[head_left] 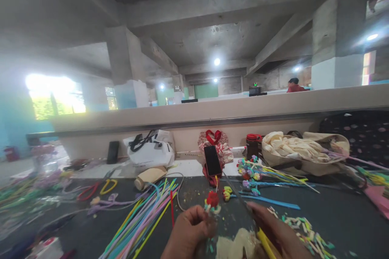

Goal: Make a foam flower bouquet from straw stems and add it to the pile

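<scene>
My left hand (pixel 191 232), low in the middle of the view, has its fingers pinched just under a small flower (pixel 212 200) with a red centre and pale, greenish edges. To its right, my right hand (pixel 276 230) is wrapped round a tool with a yellow handle (pixel 265 243) and a long, thin dark blade that points up and left. Beneath and between the hands lies a cream-coloured lump (pixel 237 245), partly cut off by the frame. A yellow and red flower on a blue stem (pixel 227 194) rests just beyond the hands.
Coloured stems (pixel 146 218) fan out at left. A phone (pixel 212 161) leans before a patterned bag, near a white bag (pixel 152 149), a dark bottle (pixel 252 147) and a cream cloth bag (pixel 291 149). Flower bundles and cut pieces (pixel 310 230) lie at right. A person in red is beyond the partition.
</scene>
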`<state>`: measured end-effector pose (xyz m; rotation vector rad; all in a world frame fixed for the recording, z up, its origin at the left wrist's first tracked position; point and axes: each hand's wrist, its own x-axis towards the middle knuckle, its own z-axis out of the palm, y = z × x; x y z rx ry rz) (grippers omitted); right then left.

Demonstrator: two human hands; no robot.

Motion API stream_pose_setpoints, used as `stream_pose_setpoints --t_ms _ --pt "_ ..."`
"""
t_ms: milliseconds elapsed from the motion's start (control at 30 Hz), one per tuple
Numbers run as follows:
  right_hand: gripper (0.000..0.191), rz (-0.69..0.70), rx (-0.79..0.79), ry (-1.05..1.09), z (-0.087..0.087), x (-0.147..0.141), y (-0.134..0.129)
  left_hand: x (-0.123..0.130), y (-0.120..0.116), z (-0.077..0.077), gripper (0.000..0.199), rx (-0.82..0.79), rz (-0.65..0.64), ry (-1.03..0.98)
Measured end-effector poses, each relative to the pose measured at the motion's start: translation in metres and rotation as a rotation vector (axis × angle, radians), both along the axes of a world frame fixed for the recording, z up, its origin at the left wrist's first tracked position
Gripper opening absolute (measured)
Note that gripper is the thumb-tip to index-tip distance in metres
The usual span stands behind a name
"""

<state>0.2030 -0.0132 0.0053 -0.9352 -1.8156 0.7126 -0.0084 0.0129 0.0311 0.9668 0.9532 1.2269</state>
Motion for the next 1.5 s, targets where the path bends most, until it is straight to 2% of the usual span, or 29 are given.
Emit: stream_pose_setpoints --t_ms 100,233,367,533,700,833,967,1233,1500 --pt "0.055 -0.017 0.008 -0.069 -0.009 -0.002 0.005 0.004 0.006 -0.010 0.035 -0.029 -0.045 -0.042" --pt "0.061 -0.071 0.008 -0.175 -0.025 -0.003 0.015 0.010 0.005 -0.018 0.035 -0.024 -0.077 0.014" --pt "0.058 -0.118 0.045 -0.253 -0.035 -0.006 0.019 0.014 0.002 -0.024 0.034 -0.057 -0.044 -0.004" --pt "0.057 -0.165 0.116 -0.279 -0.040 -0.009 0.019 0.016 0.006 -0.034 0.038 -0.020 0.017 -0.086" --pt "0.049 -0.198 0.152 -0.285 -0.053 -0.012 0.029 0.018 0.004 -0.034 0.034 0.018 0.033 -0.119" --pt "0.055 -0.187 0.166 -0.292 -0.060 -0.012 0.031 0.020 -0.001 -0.030 0.026 0.027 0.065 -0.062" --pt "0.055 -0.186 0.148 -0.305 -0.057 -0.013 0.028 0.020 -0.001 -0.031 0.025 0.015 0.063 -0.060" --pt "0.055 -0.161 0.174 -0.320 -0.037 -0.012 0.014 0.021 -0.005 -0.025 0.029 0.001 0.045 -0.074" --pt "0.054 -0.175 0.188 -0.370 -0.034 -0.011 0.012 0.020 -0.009 -0.015 0.032 0.015 0.051 -0.050"
